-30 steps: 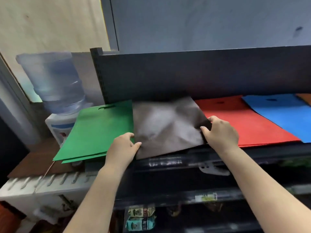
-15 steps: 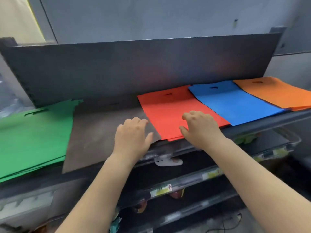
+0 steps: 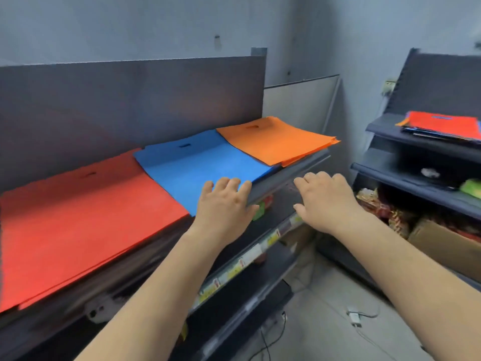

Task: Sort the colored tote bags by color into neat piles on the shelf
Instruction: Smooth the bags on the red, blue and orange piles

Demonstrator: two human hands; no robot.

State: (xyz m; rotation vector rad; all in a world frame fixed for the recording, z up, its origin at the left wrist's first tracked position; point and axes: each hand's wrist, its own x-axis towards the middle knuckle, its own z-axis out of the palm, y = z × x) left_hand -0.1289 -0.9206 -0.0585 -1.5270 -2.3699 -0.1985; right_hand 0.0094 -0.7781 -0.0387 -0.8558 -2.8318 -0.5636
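Dark shelf (image 3: 291,170) crosses the frame, carrying red pile (image 3: 78,217), blue pile (image 3: 197,165) and orange pile (image 3: 276,142) side by side. My left hand (image 3: 223,204) rests flat on the blue corner; my right hand (image 3: 325,199) hovers spread at center right. Price labels (image 3: 244,259) below are too blurred to read.

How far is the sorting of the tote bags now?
Done: the red pile, blue pile and orange pile lie side by side on the shelf. In hand: nothing; the left hand and right hand are open. Left: a mixed stack on the right-hand shelf looks unsorted.
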